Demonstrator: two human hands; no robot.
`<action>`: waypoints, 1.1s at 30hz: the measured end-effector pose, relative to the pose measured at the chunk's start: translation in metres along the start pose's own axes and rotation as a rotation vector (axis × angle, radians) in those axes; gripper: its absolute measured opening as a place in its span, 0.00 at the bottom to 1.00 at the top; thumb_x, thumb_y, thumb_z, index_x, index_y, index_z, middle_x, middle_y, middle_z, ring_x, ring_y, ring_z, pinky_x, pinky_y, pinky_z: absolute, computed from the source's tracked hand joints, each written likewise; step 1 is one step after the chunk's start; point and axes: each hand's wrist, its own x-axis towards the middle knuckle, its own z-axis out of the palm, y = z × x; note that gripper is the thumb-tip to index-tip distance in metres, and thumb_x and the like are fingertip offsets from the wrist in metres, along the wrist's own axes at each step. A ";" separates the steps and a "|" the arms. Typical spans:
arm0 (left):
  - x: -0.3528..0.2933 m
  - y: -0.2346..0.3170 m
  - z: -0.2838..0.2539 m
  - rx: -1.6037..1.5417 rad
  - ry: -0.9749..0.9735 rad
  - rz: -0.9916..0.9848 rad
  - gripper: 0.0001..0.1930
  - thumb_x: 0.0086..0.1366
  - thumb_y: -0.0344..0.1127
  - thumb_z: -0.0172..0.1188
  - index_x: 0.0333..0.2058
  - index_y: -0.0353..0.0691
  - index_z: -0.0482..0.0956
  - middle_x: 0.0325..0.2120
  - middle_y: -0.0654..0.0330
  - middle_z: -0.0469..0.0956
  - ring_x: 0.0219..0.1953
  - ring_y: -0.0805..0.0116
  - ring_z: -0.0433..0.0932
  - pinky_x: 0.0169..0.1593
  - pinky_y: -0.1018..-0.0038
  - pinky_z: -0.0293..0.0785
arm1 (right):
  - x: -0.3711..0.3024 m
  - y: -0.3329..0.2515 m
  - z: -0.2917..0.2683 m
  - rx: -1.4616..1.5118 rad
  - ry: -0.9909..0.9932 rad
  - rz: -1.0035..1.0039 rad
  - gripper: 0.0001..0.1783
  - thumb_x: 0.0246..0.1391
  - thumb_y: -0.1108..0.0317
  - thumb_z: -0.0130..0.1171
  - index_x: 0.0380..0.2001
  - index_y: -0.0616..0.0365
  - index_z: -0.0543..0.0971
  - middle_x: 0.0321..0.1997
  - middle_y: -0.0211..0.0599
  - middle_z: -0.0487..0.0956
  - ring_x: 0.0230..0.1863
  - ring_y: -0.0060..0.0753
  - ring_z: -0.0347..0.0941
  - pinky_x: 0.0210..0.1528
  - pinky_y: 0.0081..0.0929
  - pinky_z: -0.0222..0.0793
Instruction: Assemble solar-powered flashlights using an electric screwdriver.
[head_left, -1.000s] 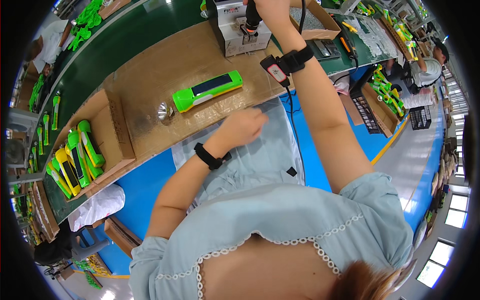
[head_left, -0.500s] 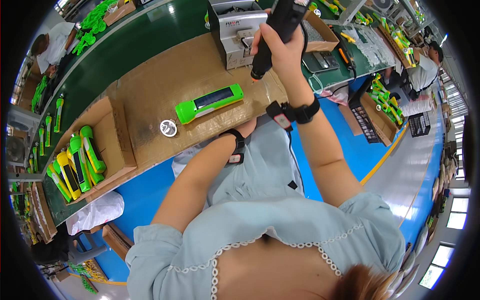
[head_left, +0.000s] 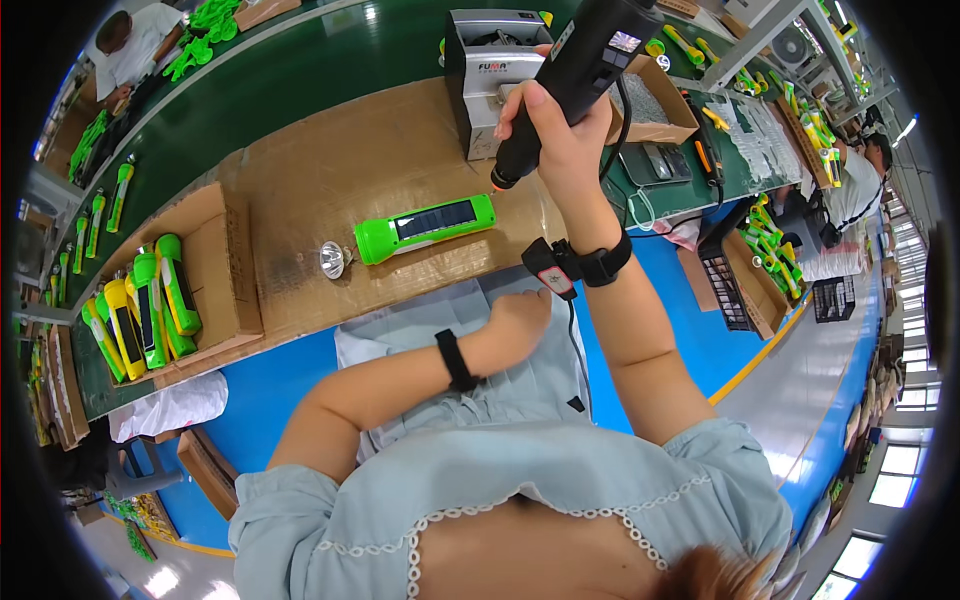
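Observation:
My right hand (head_left: 565, 125) is closed around a black electric screwdriver (head_left: 570, 85), whose tip points down beside the silver box-shaped machine. Below that tip, a green flashlight (head_left: 425, 228) with a dark solar panel lies on the cardboard sheet (head_left: 300, 160), apart from the tool. A round shiny reflector (head_left: 332, 260) sits at the flashlight's left end, not touching it. My left hand (head_left: 518, 325) is over my lap at the table's near edge, its fingers curled in. What it holds, if anything, is hidden.
At the left stands an open carton (head_left: 240, 270) of green and yellow flashlights. The silver machine (head_left: 492, 70) stands at the back, with a box of small parts (head_left: 655, 105) to its right. A black crate (head_left: 725, 285) is at the right. Other people sit farther off.
My left hand has come back from under the table edge toward my lap. The screwdriver has shifted slightly down in the picture. The reflector now shows more of its side.

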 end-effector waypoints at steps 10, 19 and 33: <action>-0.022 -0.092 -0.129 -0.109 0.819 -0.347 0.05 0.57 0.27 0.53 0.33 0.36 0.72 0.27 0.48 0.76 0.31 0.47 0.76 0.35 0.58 0.71 | 0.000 0.010 0.007 0.027 -0.029 0.045 0.21 0.57 0.70 0.53 0.51 0.65 0.62 0.21 0.42 0.74 0.21 0.30 0.73 0.25 0.26 0.71; 0.034 -0.112 -0.216 -0.147 1.137 -0.232 0.06 0.57 0.34 0.57 0.32 0.40 0.79 0.28 0.52 0.77 0.34 0.51 0.77 0.37 0.62 0.72 | -0.004 0.021 0.005 0.041 -0.015 0.080 0.22 0.56 0.69 0.54 0.51 0.64 0.61 0.21 0.41 0.74 0.21 0.30 0.73 0.26 0.26 0.71; 0.087 -0.128 -0.228 -0.117 1.203 -0.217 0.11 0.58 0.35 0.55 0.39 0.45 0.78 0.34 0.49 0.75 0.36 0.47 0.77 0.39 0.60 0.74 | -0.017 0.037 0.014 0.014 0.027 0.169 0.22 0.55 0.71 0.55 0.50 0.64 0.62 0.22 0.39 0.75 0.22 0.29 0.72 0.27 0.25 0.70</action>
